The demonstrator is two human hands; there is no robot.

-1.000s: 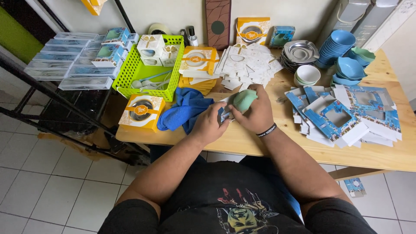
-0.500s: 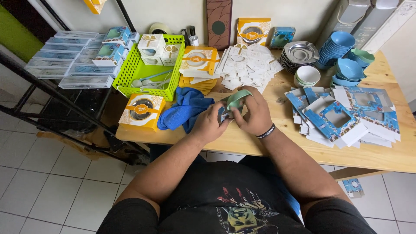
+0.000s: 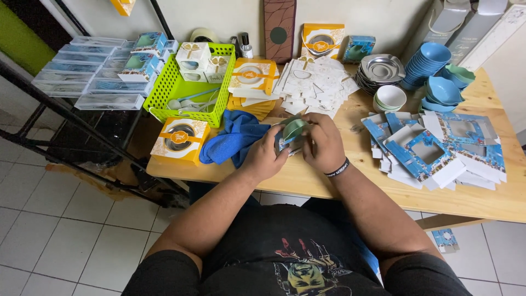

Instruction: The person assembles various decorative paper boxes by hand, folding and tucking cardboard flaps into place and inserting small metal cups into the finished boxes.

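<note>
Both hands meet over the front of the wooden table [image 3: 482, 200]. My left hand [image 3: 267, 155] grips a small blue printed box [image 3: 286, 143] from the left. My right hand [image 3: 324, 141] holds a pale green bowl [image 3: 295, 128] at the box's top, tilted on edge and partly inside it. A blue cloth [image 3: 235, 140] lies just left of my left hand.
A lime green basket [image 3: 176, 90] of boxed items stands at the back left, with an orange windowed box [image 3: 179, 140] in front. Flat white card blanks [image 3: 315, 85] lie in the middle, flat blue box blanks [image 3: 433, 151] at the right, and stacked blue bowls [image 3: 430, 60] and metal dishes [image 3: 381, 70] behind.
The green bowl has turned from lying in my right hand to standing on edge at the box's opening. Both hands have stayed in the same spot.
</note>
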